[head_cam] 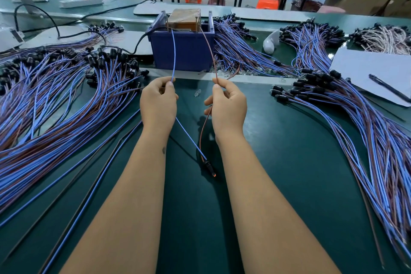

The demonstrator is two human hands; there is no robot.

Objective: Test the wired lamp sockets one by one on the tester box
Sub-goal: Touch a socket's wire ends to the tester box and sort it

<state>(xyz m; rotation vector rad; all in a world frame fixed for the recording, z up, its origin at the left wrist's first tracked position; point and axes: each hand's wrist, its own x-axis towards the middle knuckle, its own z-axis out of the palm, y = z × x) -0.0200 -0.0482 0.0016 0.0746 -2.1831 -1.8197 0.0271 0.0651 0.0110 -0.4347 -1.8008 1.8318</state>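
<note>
A blue tester box (182,51) with a brown block on top stands at the middle back of the green table. My left hand (158,102) pinches a blue wire (173,55) whose free end reaches up to the box's top left. My right hand (229,104) pinches the brown wire (210,51), which rises to the box's top right. Both wires run down between my forearms to one black lamp socket (209,167) lying on the table, with a small orange glow at its tip.
Large piles of blue-and-brown wired sockets lie to the left (55,95) and to the right (367,129) of my arms. A white sheet with a pen (389,89) sits at the right. A small loose bulb (197,92) lies between my hands. A black cable (138,42) enters the box.
</note>
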